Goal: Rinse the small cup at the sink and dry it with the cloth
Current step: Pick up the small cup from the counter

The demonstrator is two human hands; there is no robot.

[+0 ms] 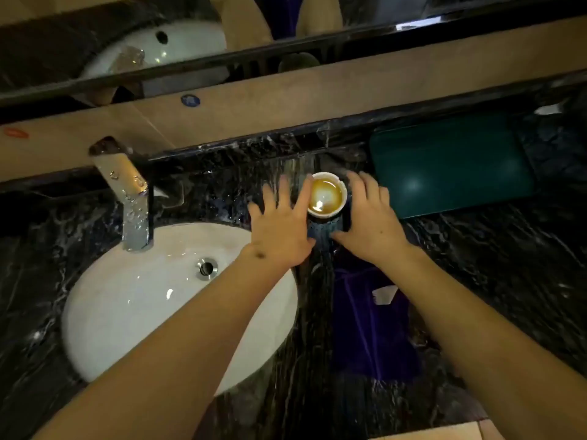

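Observation:
A small white cup [326, 195] with brownish liquid inside stands upright on the dark marble counter, right of the sink. My left hand [281, 228] is spread open just left of the cup, its index finger touching or nearly touching the rim. On the cup's right side my right hand [370, 223] has its fingers apart, close to the cup but not closed on it. A dark blue cloth [365, 315] lies on the counter under and below my right wrist. The white oval sink [127, 306] sits at lower left with a chrome tap [131, 198] above it.
A dark teal tray [451, 169] rests on the counter right of the cup. The counter [508, 265] is wet black marble. A beige tiled ledge and a mirror run along the back wall. The sink drain [206, 268] is open.

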